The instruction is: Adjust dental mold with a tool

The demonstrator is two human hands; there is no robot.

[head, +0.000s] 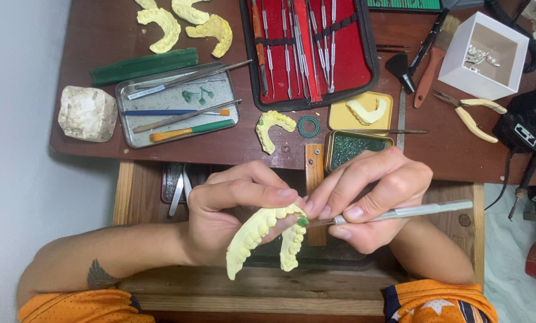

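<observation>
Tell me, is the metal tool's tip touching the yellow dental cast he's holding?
Touching. In the head view, the metal tool in the right hand meets the green spot on the yellow dental cast held by the left hand.

One camera, worn on the person's head, looks steeply down and forward over a dark wooden bench [100, 134]. It sits close to both hands, which fill the lower middle of the view, with the forearms at the bottom edge and the bench top across the upper half
</observation>
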